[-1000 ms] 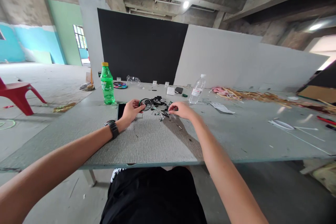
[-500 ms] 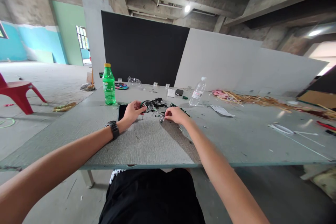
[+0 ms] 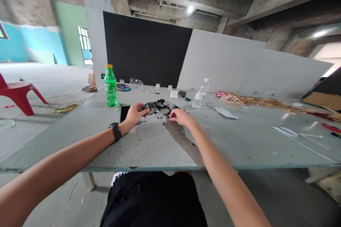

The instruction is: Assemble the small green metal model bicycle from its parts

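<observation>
I am pinching the small spoked wheel (image 3: 150,108) with my left hand (image 3: 135,112), fingers (image 3: 144,111) curled shut on its rim, just above the desk (image 3: 149,142). My right hand (image 3: 180,117) is resting among the loose black parts (image 3: 164,105) beside it; I cannot tell whether its fingers are holding anything.

I count two hands at the heap of parts: my left hand (image 3: 135,113) and my right hand (image 3: 180,116). There is one small black spoked wheel (image 3: 150,108), and one black wristwatch (image 3: 114,131) on my left wrist. Two plastic bottles stand on the one grey table (image 3: 239,142): one green soda bottle (image 3: 110,86) far left, one clear water bottle (image 3: 200,94) far right. One red plastic chair (image 3: 16,93) sits off left.
</observation>
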`<state>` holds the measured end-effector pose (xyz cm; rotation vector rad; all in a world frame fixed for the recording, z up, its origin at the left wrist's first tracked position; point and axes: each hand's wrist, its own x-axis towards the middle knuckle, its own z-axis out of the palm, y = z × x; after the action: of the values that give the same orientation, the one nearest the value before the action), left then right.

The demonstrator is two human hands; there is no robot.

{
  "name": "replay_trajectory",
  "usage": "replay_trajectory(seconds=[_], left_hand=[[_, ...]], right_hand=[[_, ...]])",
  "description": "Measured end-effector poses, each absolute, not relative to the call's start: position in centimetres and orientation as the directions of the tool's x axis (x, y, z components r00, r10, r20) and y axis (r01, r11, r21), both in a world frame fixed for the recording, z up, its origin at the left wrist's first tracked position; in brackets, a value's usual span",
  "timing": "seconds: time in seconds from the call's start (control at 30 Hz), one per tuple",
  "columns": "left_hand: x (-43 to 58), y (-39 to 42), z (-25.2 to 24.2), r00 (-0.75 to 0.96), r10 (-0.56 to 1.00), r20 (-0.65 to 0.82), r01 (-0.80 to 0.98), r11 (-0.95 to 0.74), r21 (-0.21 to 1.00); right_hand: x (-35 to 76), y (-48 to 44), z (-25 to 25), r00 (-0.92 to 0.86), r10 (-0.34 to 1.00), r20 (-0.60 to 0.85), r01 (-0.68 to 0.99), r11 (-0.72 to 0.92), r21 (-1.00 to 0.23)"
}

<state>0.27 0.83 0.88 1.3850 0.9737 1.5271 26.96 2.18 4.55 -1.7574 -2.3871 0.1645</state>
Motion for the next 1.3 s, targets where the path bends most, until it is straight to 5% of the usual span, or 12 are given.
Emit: replay_trajectory(seconds=[0.77, 1.03, 1.3], left_hand=[[0.5, 0.2, 1.4, -0.015, 0.947, 0.321, -0.062, -0.321, 0.945], [0.4, -0.1, 1.3, 0.105, 0.941, 0.323, -0.083, -0.315, 0.945], [0.4, 0.5, 1.4, -0.083, 0.94, 0.331, -0.113, -0.339, 0.934]], right_hand=[[26.3, 1.4, 4.7, -0.289, 0.954, 0.08, 0.948, 0.297, -0.117], [24.8, 1.3, 5.3, -0.353, 0.866, 0.355, 0.78, 0.482, -0.399], [22.3, -0.1, 5.3, -0.46, 0.793, 0.399, 0.702, 0.6, -0.383]])
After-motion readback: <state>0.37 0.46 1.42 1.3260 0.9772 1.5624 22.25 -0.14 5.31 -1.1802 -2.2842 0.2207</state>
